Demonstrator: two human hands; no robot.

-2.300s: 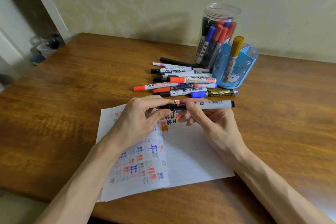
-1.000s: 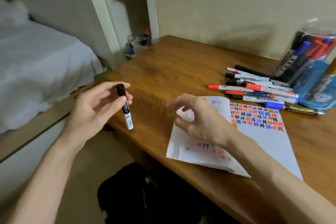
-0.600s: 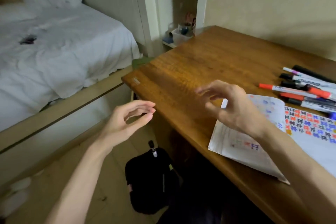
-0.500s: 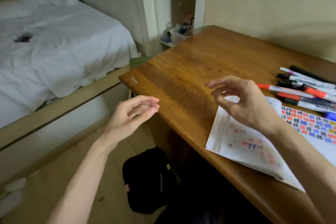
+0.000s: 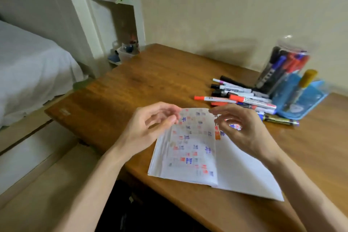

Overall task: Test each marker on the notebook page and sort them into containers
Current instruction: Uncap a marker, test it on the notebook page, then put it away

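The notebook (image 5: 235, 165) lies open on the wooden desk (image 5: 146, 84), its left page covered in red and blue test marks. My left hand (image 5: 150, 124) hovers at the page's upper left corner, fingers loosely curled, holding nothing. My right hand (image 5: 239, 128) hovers over the top of the page, fingers relaxed and empty. A pile of loose markers (image 5: 239, 96) lies behind the notebook. A clear jar (image 5: 282, 66) holds several markers. A blue holder (image 5: 301, 100) beside it holds a yellow-capped marker (image 5: 305, 83).
A white bed (image 5: 28, 66) stands to the left of the desk. White shelves (image 5: 113, 5) with small items stand in the corner. A dark bag (image 5: 135, 209) sits on the floor under the desk's near edge. The wall runs behind the desk.
My left hand carried a black marker off the desk's left side and dropped it into the dark bag on the floor. Both hands have since come back over the notebook, empty.
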